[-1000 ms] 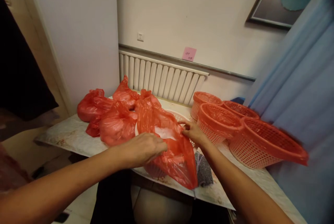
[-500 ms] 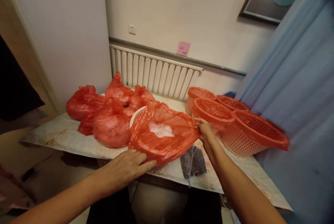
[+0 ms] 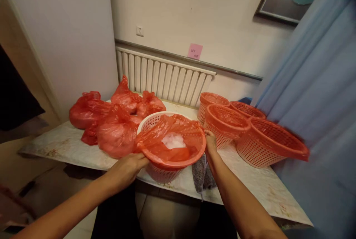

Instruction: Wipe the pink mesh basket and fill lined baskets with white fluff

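A white perforated basket point(image 3: 164, 176) stands at the table's front edge. A red plastic bag point(image 3: 158, 129) lines it, stretched over the front and right rim, while the back left rim shows bare. White contents point(image 3: 174, 140) lie inside the bag. My left hand point(image 3: 129, 166) is closed on the bag at the basket's left front; its fingertips are partly hidden. My right hand point(image 3: 210, 142) pinches the bag's edge at the right rim. Just right of the basket, a grey knitted cloth point(image 3: 202, 176) lies under my right wrist.
Several filled red bags point(image 3: 118, 135) sit on the left of the covered table point(image 3: 63, 146). Several baskets lined with red bags point(image 3: 267, 142) stand at the right, beside a blue curtain point(image 3: 314, 83). A radiator point(image 3: 164, 77) is behind the table.
The bag's front edge has been drawn down over the rim, and more of the basket shows. My left hand moved left and slightly up; my right hand moved slightly left.
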The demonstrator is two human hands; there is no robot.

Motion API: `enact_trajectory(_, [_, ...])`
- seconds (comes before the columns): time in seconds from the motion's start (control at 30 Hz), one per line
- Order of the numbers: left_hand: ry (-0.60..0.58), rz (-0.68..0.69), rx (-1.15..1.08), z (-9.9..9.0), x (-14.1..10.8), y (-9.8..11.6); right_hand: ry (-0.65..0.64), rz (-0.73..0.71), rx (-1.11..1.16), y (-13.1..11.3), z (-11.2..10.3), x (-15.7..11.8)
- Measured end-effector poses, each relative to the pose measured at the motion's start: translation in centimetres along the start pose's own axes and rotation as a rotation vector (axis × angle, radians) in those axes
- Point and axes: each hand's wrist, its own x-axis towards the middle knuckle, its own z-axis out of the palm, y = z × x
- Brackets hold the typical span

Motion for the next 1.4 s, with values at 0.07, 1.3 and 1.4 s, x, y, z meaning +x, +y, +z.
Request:
enact_trajectory(0.07, [0.123, -0.072, -0.074, -1.0, -0.1, -0.7, -0.011, -0.04, -0.037, -0.8, -0.2, 0.8])
enact_trajectory(1.3, [0.5, -0.831, -1.3, -2.9, 10.5, -12.0, -0.605, -0.245, -0.414, -8.9, 10.5, 9.7])
enact_trajectory(1.4, [0.518, -0.836, -1.286, -1.9, 11.2, -12.4, -0.614, -0.221, -0.446, -7.8, 11.6, 10.2])
